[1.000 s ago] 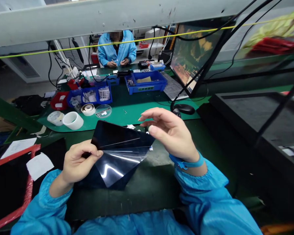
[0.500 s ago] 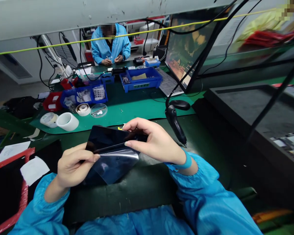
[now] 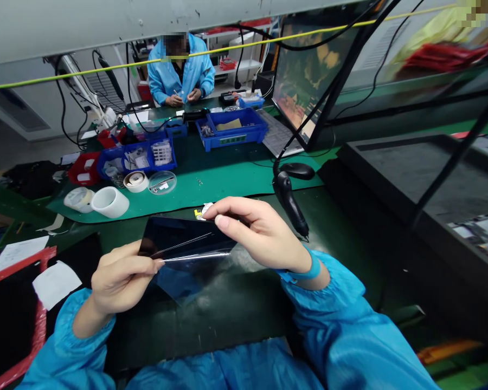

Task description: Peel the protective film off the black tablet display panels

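Since half a second ago, the thumb of the right hand (image 3: 264, 233) has moved off the face of the dark glossy panel (image 3: 174, 232) toward its far edge, and the broad glare on the clear film (image 3: 174, 281) has thinned to narrow bright lines. That suggests the sheets are now tilted differently, with the film apart from the panel over at least part of its width. Thumb and fingers of the left hand (image 3: 122, 276) pinch the film at its left side; whether that pinch also takes in the panel, I cannot tell. On the right, the fingers are bent, forefinger and thumb tips slightly apart at the panel's far right edge; whether they grip it is not clear. The panel is held between both hands above the dark green bench (image 3: 264, 314), nearer the wearer than the green mat (image 3: 236, 179). Its glossy face is turned up toward the camera, and its long axis seems to run left to right. One corner of the film points toward the wearer.
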### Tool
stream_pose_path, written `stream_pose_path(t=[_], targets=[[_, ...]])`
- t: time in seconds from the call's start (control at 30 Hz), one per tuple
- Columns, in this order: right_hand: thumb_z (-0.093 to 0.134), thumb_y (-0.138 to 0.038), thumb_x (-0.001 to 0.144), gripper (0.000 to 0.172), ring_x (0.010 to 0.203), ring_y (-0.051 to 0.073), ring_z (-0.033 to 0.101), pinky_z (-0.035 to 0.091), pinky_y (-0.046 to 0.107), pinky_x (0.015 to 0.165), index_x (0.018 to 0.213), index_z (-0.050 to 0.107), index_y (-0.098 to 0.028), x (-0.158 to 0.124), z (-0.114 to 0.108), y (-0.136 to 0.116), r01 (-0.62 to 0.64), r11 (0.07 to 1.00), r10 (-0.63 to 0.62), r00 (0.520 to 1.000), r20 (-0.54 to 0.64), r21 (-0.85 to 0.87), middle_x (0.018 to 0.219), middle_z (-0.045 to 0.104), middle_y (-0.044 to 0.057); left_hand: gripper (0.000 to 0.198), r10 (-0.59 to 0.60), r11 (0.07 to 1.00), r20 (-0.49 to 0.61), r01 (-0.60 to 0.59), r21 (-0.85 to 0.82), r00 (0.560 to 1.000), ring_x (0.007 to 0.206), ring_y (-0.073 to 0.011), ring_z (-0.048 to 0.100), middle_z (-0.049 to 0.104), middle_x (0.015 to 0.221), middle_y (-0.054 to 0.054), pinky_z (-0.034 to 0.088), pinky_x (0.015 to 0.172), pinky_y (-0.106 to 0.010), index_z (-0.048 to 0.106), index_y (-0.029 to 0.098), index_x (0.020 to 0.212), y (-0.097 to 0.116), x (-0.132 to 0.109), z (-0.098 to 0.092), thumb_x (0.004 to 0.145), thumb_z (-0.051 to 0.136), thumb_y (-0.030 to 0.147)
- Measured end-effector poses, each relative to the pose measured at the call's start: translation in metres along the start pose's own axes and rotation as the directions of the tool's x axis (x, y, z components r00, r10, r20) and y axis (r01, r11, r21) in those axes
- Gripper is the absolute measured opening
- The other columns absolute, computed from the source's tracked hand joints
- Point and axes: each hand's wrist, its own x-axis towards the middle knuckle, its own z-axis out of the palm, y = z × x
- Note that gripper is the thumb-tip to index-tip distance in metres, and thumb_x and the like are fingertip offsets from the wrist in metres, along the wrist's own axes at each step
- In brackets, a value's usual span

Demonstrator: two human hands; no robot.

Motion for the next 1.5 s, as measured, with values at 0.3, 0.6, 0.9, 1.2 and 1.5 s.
stream_pose_path(t=[0.3, 0.6, 0.9, 1.2, 1.5], targets=[[0.068, -0.024, 0.097, 0.012, 0.092, 0.017, 0.07, 0.056, 0.029, 0.084, 0.103, 0.073, -0.016, 0.0, 0.0, 0.001, -0.028, 0.996, 0.021, 0.996, 0.082, 0.083, 0.102, 0.077, 0.006, 0.022, 0.053, 0.993, 0.037, -0.056, 0.106, 0.998, 0.062, -0.0097, 0.059, 0.061, 0.076, -0.002, 0.045, 0.054, -0.02, 0.064, 0.015, 0.085, 0.002, 0.003, 0.0, 0.084, 0.072, -0.006], [0.07, -0.03, 0.097, 0.015, 0.088, 0.016, 0.066, 0.054, 0.028, 0.08, 0.103, 0.071, -0.016, 0.002, -0.004, 0.005, -0.101, 0.972, 0.066, 0.984, 0.165, 0.213, 0.098, 0.073, 0.005, 0.021, 0.084, 0.987, 0.049, -0.09, 0.136, 0.995, 0.065, -0.0111, 0.063, 0.063, 0.078, -0.003, 0.047, 0.056, -0.021, 0.066, 0.014, 0.087, 0.0, 0.001, -0.002, 0.085, 0.072, -0.005], [0.073, -0.034, 0.095, 0.02, 0.088, 0.015, 0.064, 0.052, 0.028, 0.079, 0.103, 0.07, -0.016, 0.003, -0.005, 0.008, -0.157, 0.956, 0.105, 0.972, 0.21, 0.249, 0.097, 0.07, 0.004, 0.021, 0.095, 0.978, 0.048, -0.102, 0.18, 0.994, 0.065, -0.0125, 0.064, 0.06, 0.073, 0.0, 0.048, 0.057, -0.022, 0.065, 0.016, 0.087, -0.001, -0.002, -0.001, 0.085, 0.073, -0.003], [0.072, -0.04, 0.095, 0.024, 0.087, 0.016, 0.061, 0.052, 0.029, 0.08, 0.1, 0.07, -0.016, 0.005, -0.009, 0.009, -0.172, 0.969, 0.12, 0.956, 0.269, 0.178, 0.093, 0.069, 0.003, 0.02, 0.147, 0.961, 0.076, -0.161, 0.226, 0.986, 0.071, -0.0144, 0.069, 0.065, 0.079, -0.004, 0.051, 0.059, -0.022, 0.066, 0.016, 0.088, -0.005, -0.003, -0.002, 0.086, 0.073, -0.003], [0.075, -0.055, 0.091, 0.039, 0.093, 0.02, 0.065, 0.052, 0.038, 0.093, 0.082, 0.066, -0.017, 0.007, -0.005, 0.009, -0.14, 0.985, 0.114, 0.967, 0.229, 0.1, 0.093, 0.071, 0.006, 0.018, 0.175, 0.942, 0.129, -0.204, 0.268, 0.976, 0.073, -0.0147, 0.068, 0.067, 0.086, -0.006, 0.05, 0.063, -0.023, 0.066, 0.016, 0.088, -0.004, -0.004, -0.001, 0.087, 0.072, 0.0]])
